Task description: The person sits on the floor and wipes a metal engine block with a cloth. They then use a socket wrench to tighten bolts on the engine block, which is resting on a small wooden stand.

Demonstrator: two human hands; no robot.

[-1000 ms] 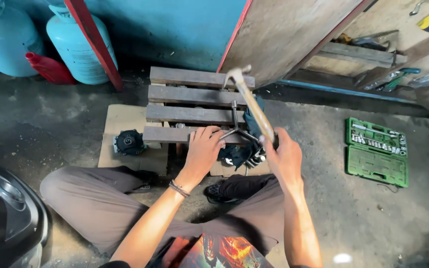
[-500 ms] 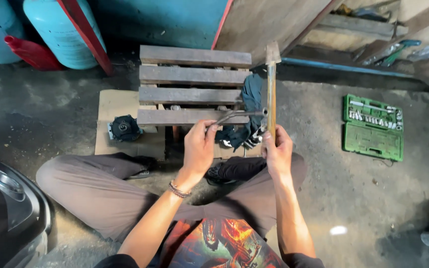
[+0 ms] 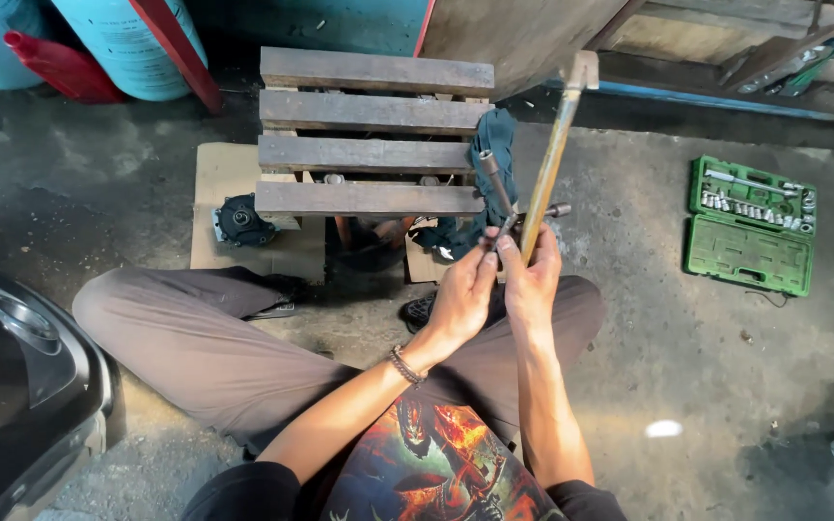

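We grip the hammer low on its wooden handle in our right hand, its head raised above our knuckles. Our left hand (just beside it) pinches the metal cross wrench, which slants up past the fingers.

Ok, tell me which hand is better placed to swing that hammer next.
The right hand, I would judge. It grips the wooden handle of the hammer, whose head is raised above the wooden pallet. The left hand is pinching the metal cross wrench, so it is busy steadying that.
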